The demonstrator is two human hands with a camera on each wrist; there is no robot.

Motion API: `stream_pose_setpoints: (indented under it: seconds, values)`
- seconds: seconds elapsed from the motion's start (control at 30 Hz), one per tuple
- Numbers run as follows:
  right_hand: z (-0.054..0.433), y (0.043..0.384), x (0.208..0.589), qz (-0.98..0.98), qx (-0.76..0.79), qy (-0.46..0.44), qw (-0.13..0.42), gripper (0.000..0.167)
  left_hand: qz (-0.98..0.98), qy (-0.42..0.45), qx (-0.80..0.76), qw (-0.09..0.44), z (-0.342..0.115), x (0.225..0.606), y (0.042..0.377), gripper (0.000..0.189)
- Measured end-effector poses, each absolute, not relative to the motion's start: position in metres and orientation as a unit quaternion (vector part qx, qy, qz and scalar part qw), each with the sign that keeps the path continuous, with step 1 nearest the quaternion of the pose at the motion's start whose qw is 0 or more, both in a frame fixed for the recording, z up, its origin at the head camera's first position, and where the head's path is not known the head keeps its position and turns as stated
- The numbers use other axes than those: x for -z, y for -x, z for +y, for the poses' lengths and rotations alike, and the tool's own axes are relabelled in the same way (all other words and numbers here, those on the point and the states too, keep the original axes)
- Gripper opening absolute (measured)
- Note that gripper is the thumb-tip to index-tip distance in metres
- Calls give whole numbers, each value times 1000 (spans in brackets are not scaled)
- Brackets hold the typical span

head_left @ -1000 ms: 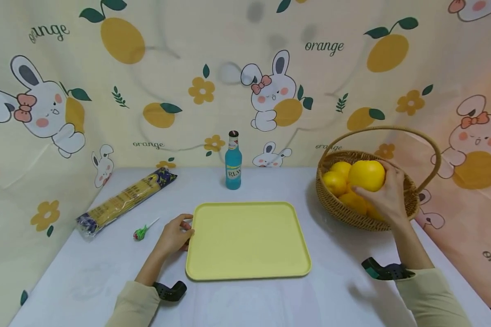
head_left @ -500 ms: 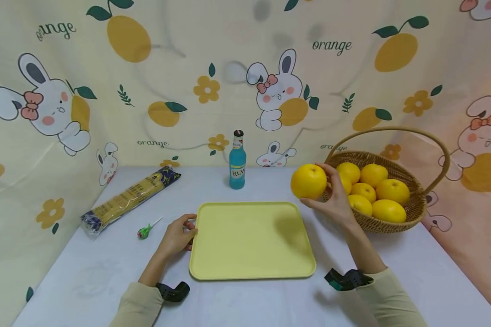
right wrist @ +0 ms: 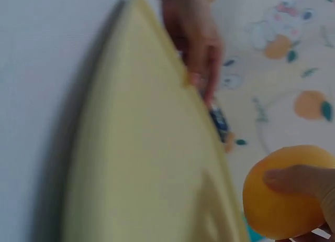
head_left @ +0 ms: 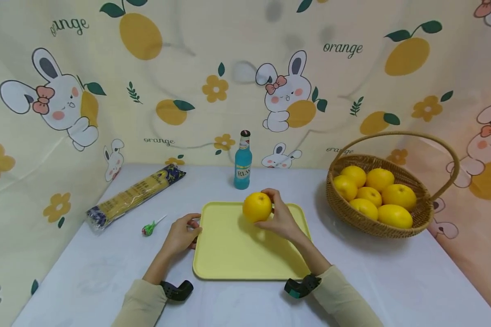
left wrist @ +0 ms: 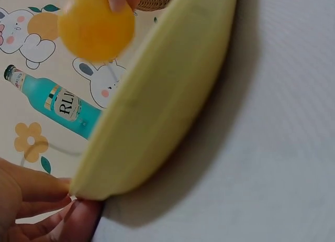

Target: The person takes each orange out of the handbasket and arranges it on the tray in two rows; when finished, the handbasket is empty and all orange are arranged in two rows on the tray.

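Note:
My right hand point(head_left: 281, 219) grips a round yellow-orange orange point(head_left: 257, 207), held over the back part of a pale yellow rectangular tray point(head_left: 229, 259). Its shadow falls on the tray. In the right wrist view the thumb lies across the orange point(right wrist: 282, 205). My left hand point(head_left: 182, 235) pinches the tray's left rim; the left wrist view has fingers point(left wrist: 36, 187) on both sides of the tray point(left wrist: 157, 111) edge. Further right, a wicker basket point(head_left: 335, 206) with a tall hoop handle holds several more of these oranges.
A blue glass bottle point(head_left: 242, 168) stands upright behind the tray. Left of the tray lie a lollipop point(head_left: 149, 228) in a green wrapper and a long gold-and-blue plastic packet point(head_left: 137, 196). A printed cloth backdrop point(head_left: 212, 45) rises behind the white table point(head_left: 237, 304).
My right hand has lifted an orange out of the basket and carried it left over the tray. The left hand has stayed on the tray's rim. The head view has shifted slightly.

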State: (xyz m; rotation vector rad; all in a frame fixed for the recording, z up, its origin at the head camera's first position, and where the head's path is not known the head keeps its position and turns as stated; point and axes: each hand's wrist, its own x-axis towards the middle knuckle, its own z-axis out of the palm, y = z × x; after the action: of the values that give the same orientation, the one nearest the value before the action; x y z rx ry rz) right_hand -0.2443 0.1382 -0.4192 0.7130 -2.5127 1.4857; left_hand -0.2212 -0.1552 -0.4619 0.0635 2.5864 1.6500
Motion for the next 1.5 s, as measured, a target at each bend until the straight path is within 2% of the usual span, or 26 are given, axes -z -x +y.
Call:
stream_pose_setpoints:
  seconds: [0.33, 0.77, 1.5]
  values:
    - [100, 252, 442, -869, -412, -269, 62, 86, 836, -41, -546, 36, -149, 465, 222, 42]
    - [58, 265, 441, -866, -404, -288, 64, 85, 839, -23, -542, 48, -150, 462, 220, 42]
    - [26, 282, 444, -875, -394, -273, 70, 86, 837, -11, -545, 46, -157, 461, 222, 41]
